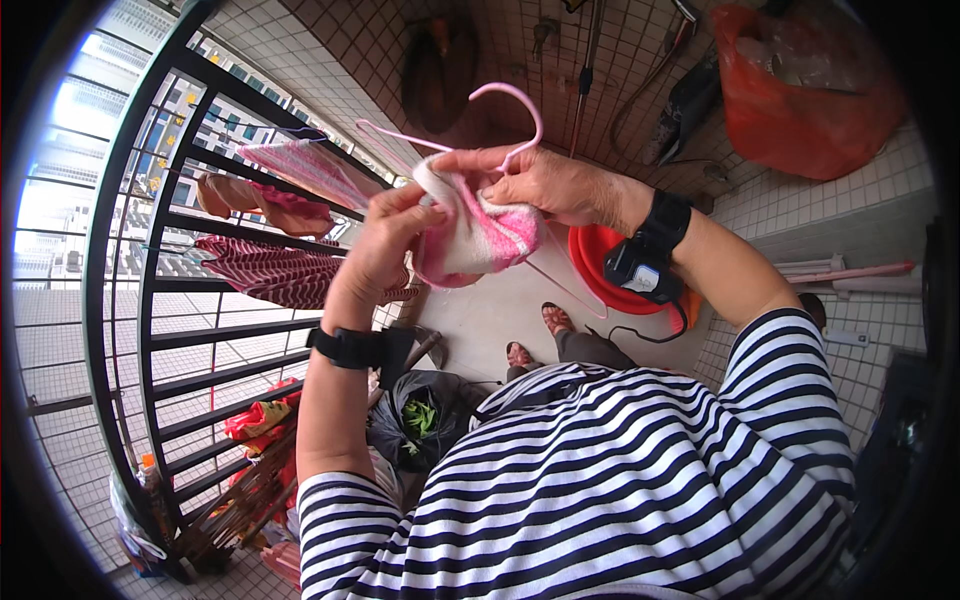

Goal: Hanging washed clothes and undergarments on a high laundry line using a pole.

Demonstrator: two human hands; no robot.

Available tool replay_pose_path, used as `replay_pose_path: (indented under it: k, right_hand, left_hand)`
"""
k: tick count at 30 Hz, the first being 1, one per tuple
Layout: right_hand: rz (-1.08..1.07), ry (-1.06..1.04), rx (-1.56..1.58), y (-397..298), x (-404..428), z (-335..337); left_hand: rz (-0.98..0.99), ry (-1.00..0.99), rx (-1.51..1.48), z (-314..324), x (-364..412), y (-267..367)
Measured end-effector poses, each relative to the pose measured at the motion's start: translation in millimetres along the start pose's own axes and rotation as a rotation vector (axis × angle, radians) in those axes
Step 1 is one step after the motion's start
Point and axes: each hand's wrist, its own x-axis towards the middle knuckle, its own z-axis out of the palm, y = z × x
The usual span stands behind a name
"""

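Observation:
A pink-and-white towel (480, 240) hangs bunched between my two hands. My left hand (401, 225) pinches its left edge between thumb and fingers. With my right hand (540, 180) I grip the towel's upper right part together with the neck of a pink clothes hanger (529, 112). The hanger's hook curves up above my right hand. One of its corners sticks out to the upper left, and another part reaches down to the lower right, past the towel. Cloth and fingers hide the hanger's middle.
Dark railing bars (247, 281) run along the left, with a striped cloth (274, 270) hanging by them. A red plastic basin (589, 259) stands under my right forearm. Near my feet is a black bag (394, 409) holding green leaves. A red plastic bag (780, 135) hangs upper right.

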Motion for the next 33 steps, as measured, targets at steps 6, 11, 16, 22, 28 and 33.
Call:
replay_pose_path:
  k: [6,11,16,22,28,33]
  right_hand:
    - [0.093,-0.025,0.023,0,-2,-8]
    - [0.091,-0.010,-0.076,2,-7,-20]
    - [0.076,0.049,-0.127,-15,-21,-42]
    - [0.163,-0.028,-0.208,-12,-25,-26]
    - [0.214,-0.096,-0.344,-24,-25,-20]
    - [0.176,-0.050,-0.407,-38,-32,-17]
  left_hand:
    - [-0.047,0.021,0.198,-37,16,-1]
    - [0.115,0.217,0.374,-44,21,-36]
    - [-0.381,0.169,0.584,-32,-8,-39]
    - [0.142,0.174,0.334,-20,-9,-7]
    - [0.444,0.425,1.200,3,6,-13]
    - [0.472,0.380,1.512,-4,5,-23]
